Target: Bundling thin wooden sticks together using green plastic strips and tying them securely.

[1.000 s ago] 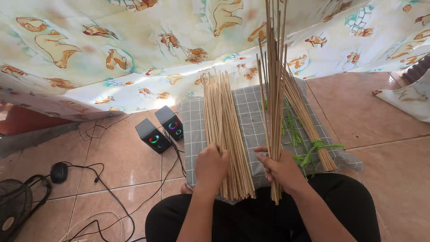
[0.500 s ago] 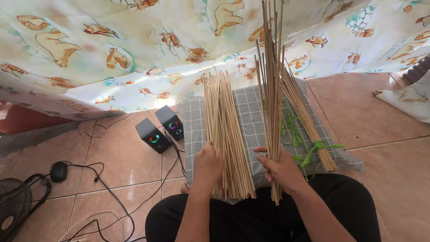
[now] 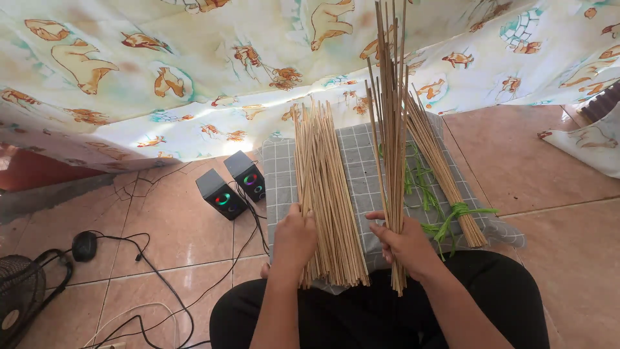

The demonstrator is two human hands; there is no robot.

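Observation:
My right hand (image 3: 407, 244) grips a bunch of thin bamboo sticks (image 3: 389, 110) held nearly upright, its tips reaching the top of the view. My left hand (image 3: 294, 239) rests on the near end of a loose pile of the same sticks (image 3: 323, 181) lying on a grey checked cloth (image 3: 358, 161). To the right lies a third bundle of sticks (image 3: 439, 165), tied near its end with a green strip (image 3: 455, 212). Loose green strips (image 3: 416, 184) are scattered between the bundles.
Two small black speakers (image 3: 231, 184) with glowing rings stand left of the cloth, with cables (image 3: 155, 284) trailing over the tiled floor to a black mouse (image 3: 84, 245). A fan (image 3: 19, 297) sits at bottom left. A patterned sheet (image 3: 194, 71) hangs across the back.
The upright bunch in my right hand has shifted only slightly. My left hand stays on the flat pile.

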